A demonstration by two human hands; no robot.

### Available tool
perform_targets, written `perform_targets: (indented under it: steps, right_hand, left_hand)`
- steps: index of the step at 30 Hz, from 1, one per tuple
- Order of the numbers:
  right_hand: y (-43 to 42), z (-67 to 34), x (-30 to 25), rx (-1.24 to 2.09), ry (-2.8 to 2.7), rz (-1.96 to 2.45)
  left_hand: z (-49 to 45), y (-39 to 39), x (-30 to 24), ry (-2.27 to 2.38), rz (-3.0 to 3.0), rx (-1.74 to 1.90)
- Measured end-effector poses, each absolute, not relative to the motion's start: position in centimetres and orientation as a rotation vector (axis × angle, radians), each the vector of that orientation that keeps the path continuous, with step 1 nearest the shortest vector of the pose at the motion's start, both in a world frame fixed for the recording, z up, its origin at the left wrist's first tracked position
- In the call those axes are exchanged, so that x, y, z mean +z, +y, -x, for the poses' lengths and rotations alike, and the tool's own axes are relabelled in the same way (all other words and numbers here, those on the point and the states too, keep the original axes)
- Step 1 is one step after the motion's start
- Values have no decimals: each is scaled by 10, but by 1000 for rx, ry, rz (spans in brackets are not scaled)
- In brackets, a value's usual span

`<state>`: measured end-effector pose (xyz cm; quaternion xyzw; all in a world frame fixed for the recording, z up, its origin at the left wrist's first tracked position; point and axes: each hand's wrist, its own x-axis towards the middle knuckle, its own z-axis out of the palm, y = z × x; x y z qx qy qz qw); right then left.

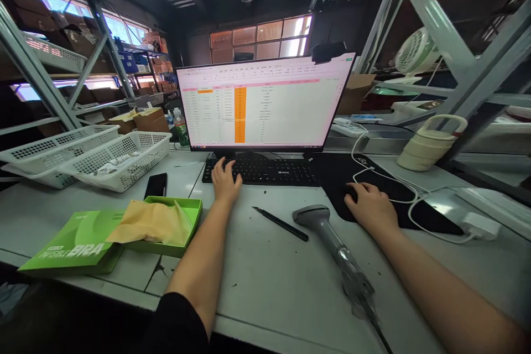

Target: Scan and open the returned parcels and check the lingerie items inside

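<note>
My left hand (225,180) rests on the left end of the black keyboard (269,170), fingers spread over the keys. My right hand (369,204) is curved over a black mouse (350,192) on the dark mouse pad (332,174). The monitor (263,102) behind the keyboard shows a spreadsheet with an orange column. Between my forearms lie a black pen (281,223) and a grey handheld barcode scanner (332,243) on the grey table (265,282).
An open green box (188,221) with tan wrapping paper and its green lid (68,243) sit at left, next to a black phone (156,185) and white mesh baskets (112,157). White cables (390,182), tape rolls (431,141) and a fan (415,55) stand at right.
</note>
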<state>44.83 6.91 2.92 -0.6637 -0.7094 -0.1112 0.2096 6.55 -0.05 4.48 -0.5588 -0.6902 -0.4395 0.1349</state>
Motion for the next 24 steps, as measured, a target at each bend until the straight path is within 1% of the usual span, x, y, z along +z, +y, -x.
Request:
perform_targets:
  steps: [4, 7, 11, 14, 16, 18, 21, 24]
  right_hand:
    - [67, -447, 34, -274, -2002, 1843]
    - [66, -446, 37, -251, -1998, 1858]
    - [64, -445, 38, -227, -1987, 1851]
    - [63, -446, 38, -244, -2000, 1828]
    - [62, -445, 40, -234, -2001, 1846]
    - [59, -441, 43, -207, -1994, 1879]
    - [53, -434, 46, -189, -1962, 1926]
    - [51, -435, 49, -242, -1899, 1928]
  left_hand:
    - [-103, -14, 85, -1590, 1760, -1530]
    - [-138, -46, 124, -1210, 1907, -1642]
    - [-164, -110, 158, -816, 2067, -1557]
    - [-154, -155, 159, -712, 2116, -1372]
    - [-131, -180, 148, -725, 2136, -1230]
    - [-94, -204, 132, -845, 2126, -1090]
    - [-16, -243, 102, -1249, 1936, -910]
    - [75, -293, 74, -1758, 1532, -807]
